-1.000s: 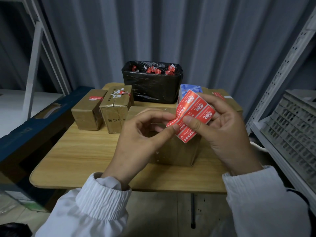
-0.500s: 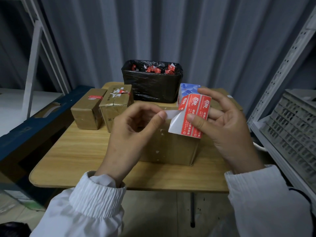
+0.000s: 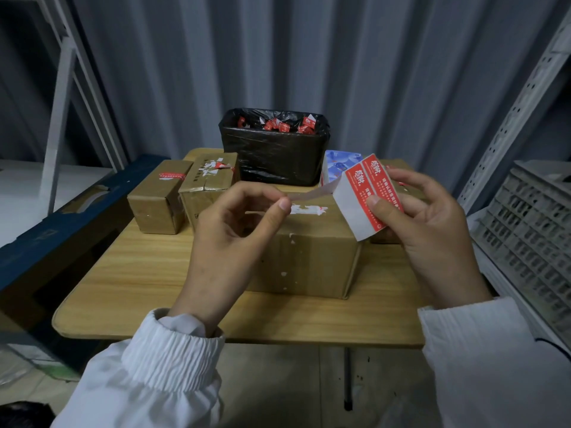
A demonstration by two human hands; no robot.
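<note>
A sheet of red and white stickers point(image 3: 367, 196) is held up in my right hand point(image 3: 432, 223), thumb on its front and fingers behind. My left hand point(image 3: 234, 230) pinches one peeled sticker point(image 3: 312, 194) between thumb and forefinger; the strip stretches from that pinch to the sheet's top left corner. Both hands hover above a large cardboard box point(image 3: 309, 257) standing on the wooden table point(image 3: 129, 267). White torn paper residue marks the box's top.
Two smaller taped cardboard boxes point(image 3: 157, 199) point(image 3: 207, 186) stand at the table's left rear. A black-lined bin point(image 3: 275, 149) with red sticker scraps sits at the back, a blue packet point(image 3: 340, 162) beside it. Grey crates point(image 3: 531, 230) fill the right shelf.
My left hand has pulled a sticker away from the sheet toward the left. The right hand has turned the sheet so its white edge area faces me and shifted it right.
</note>
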